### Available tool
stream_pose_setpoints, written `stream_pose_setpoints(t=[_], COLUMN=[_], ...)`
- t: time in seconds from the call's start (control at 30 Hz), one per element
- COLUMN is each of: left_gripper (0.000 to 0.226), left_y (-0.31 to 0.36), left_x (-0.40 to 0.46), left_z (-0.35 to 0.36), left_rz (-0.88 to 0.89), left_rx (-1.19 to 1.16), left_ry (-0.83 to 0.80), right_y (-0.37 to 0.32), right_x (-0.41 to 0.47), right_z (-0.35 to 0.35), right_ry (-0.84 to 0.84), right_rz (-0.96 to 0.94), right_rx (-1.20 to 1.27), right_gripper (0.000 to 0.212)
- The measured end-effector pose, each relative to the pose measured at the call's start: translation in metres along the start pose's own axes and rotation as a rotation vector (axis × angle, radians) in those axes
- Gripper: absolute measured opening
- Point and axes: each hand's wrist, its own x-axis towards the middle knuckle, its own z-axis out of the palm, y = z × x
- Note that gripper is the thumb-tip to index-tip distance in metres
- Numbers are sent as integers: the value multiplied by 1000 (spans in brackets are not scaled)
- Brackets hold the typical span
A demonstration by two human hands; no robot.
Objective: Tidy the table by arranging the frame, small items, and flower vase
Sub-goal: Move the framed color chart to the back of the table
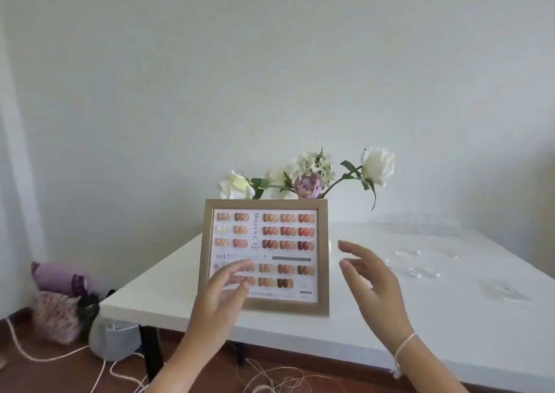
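A gold frame (322, 257) holding a chart of nail colour samples stands upright near the left front of the white table (420, 317). White and purple flowers (303, 179) rise behind its top edge; the vase is hidden by the frame. My left hand (223, 290) hovers in front of the frame's lower left, fingers apart, holding nothing. My right hand (371, 278) is open just right of the frame, not touching it. Several small clear items (423, 271) lie on the table to the right.
A clear tray-like object (420, 221) sits at the table's far right edge. On the floor at left are purple and pink fluffy things (57, 299), a grey bag (115, 338) and loose cord (60, 356). A white wall stands behind.
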Motion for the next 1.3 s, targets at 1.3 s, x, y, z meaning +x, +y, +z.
stream_pose_setpoints(t=[1.3], left_gripper=[31], left_y=[-121], left_x=[63], left_z=[-40], left_rz=[-423], left_rx=[46], left_ry=[-14], right_y=[117], right_x=[15], right_z=[54], right_ry=[-266], right_rz=[452], right_rx=[-35], right_gripper=[51])
